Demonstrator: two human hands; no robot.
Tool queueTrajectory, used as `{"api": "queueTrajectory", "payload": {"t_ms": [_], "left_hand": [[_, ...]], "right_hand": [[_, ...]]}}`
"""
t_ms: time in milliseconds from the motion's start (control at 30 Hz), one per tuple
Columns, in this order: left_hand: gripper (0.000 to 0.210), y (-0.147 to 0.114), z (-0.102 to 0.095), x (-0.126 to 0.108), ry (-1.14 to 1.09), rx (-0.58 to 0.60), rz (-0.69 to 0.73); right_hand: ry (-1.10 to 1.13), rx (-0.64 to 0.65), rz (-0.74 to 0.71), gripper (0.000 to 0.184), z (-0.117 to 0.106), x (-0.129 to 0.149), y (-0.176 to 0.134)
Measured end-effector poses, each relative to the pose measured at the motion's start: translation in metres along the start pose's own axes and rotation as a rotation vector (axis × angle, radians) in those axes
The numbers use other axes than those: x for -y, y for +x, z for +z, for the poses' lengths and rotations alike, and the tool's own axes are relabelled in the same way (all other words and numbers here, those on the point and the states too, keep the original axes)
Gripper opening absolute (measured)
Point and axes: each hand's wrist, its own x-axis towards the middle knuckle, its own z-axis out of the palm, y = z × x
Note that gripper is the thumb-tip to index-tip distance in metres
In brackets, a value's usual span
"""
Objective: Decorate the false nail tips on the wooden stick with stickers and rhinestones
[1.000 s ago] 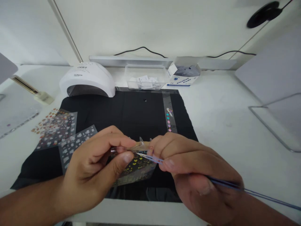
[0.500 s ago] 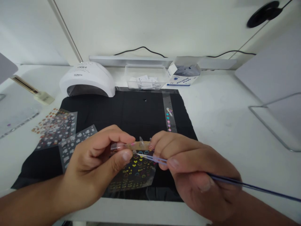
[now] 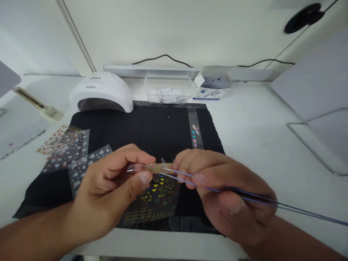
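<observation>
My left hand (image 3: 116,188) pinches a narrow clear strip (image 3: 133,168) between thumb and fingers, with a pink mark near the fingertips. A tan band (image 3: 156,168) runs from there towards my right hand, and a clear pointed piece (image 3: 163,161) stands up from it; its exact kind I cannot tell. My right hand (image 3: 225,192) is closed around purple tweezers (image 3: 187,177). The tweezers' arms are spread, their tips at the tan band. Below both hands lies a dark sticker sheet (image 3: 154,203) with yellow hearts and small faces, partly covered by my fingers.
A black mat (image 3: 141,134) covers the table's middle. Other sticker sheets (image 3: 67,148) lie left, and a clear strip with coloured flowers (image 3: 194,134) lies right. Behind stand a white nail lamp (image 3: 106,85), a clear tray of packets (image 3: 168,96) and an alcohol pads box (image 3: 213,90).
The tweezers' tips, close together before, have spread apart and risen to the tan band. My right hand has shifted slightly up and left; my left hand stays nearly still.
</observation>
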Motion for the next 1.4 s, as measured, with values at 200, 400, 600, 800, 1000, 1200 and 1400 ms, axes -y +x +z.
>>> {"api": "queueTrajectory", "payload": {"t_ms": [200,400,600,800,1000,1200,1400], "left_hand": [[0.021,0.0,0.0,0.001,0.011,-0.001,0.003],[0.022,0.0,-0.001,-0.001,0.012,0.022,0.02],[0.021,0.002,0.001,0.0,0.007,0.009,0.029],[0.019,0.002,0.002,-0.001,-0.002,0.016,0.026],[0.022,0.0,0.001,0.001,-0.013,0.004,-0.018],[0.023,0.0,0.002,0.003,-0.037,-0.011,-0.026],[0.024,0.0,0.001,0.004,-0.079,-0.005,-0.055]], "right_hand": [[-0.041,0.029,0.005,0.022,-0.001,0.0,-0.001],[-0.039,0.038,0.001,0.024,-0.001,-0.001,-0.003],[-0.026,0.035,0.004,0.022,0.0,-0.001,-0.001],[-0.04,0.018,0.008,0.022,0.001,-0.001,-0.002],[-0.08,0.049,-0.029,0.023,-0.001,-0.005,-0.002],[-0.103,0.039,-0.011,0.024,-0.001,-0.01,-0.006],[-0.089,0.001,0.013,0.023,0.0,-0.011,-0.007]]}}
